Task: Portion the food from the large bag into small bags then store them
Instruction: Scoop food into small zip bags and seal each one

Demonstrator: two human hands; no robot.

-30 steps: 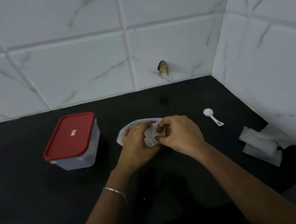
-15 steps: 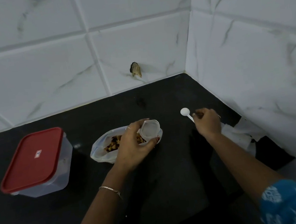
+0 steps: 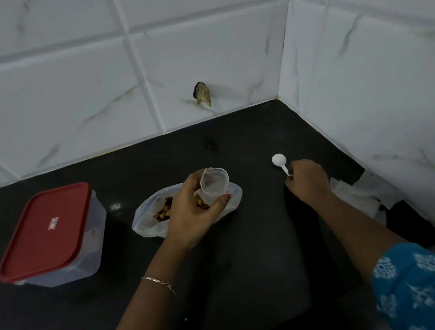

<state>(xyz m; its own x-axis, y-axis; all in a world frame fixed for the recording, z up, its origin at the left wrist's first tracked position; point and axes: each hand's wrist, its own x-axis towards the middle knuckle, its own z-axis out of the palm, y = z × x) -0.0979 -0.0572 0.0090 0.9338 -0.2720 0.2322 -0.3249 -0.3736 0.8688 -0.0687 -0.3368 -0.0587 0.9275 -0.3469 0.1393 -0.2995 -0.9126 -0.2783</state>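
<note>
The large clear bag (image 3: 146,221) lies open on the black counter (image 3: 250,257) with brown food (image 3: 163,212) showing inside. My left hand (image 3: 192,212) holds a small clear bag (image 3: 213,184) upright above it, mouth held open between thumb and fingers. To the right, my right hand (image 3: 308,182) pinches the handle of a white plastic spoon (image 3: 279,162), whose bowl points away from me and rests on or just above the counter.
A clear container with a red lid (image 3: 49,231) stands at the left. Several flat small bags (image 3: 361,195) lie by the right wall. White tiled walls meet in a corner behind the counter. A brown stub (image 3: 202,94) sticks out of the back wall.
My right hand left the small bag, reached right and took the spoon's handle. My left hand alone now holds the small bag open over the large bag.
</note>
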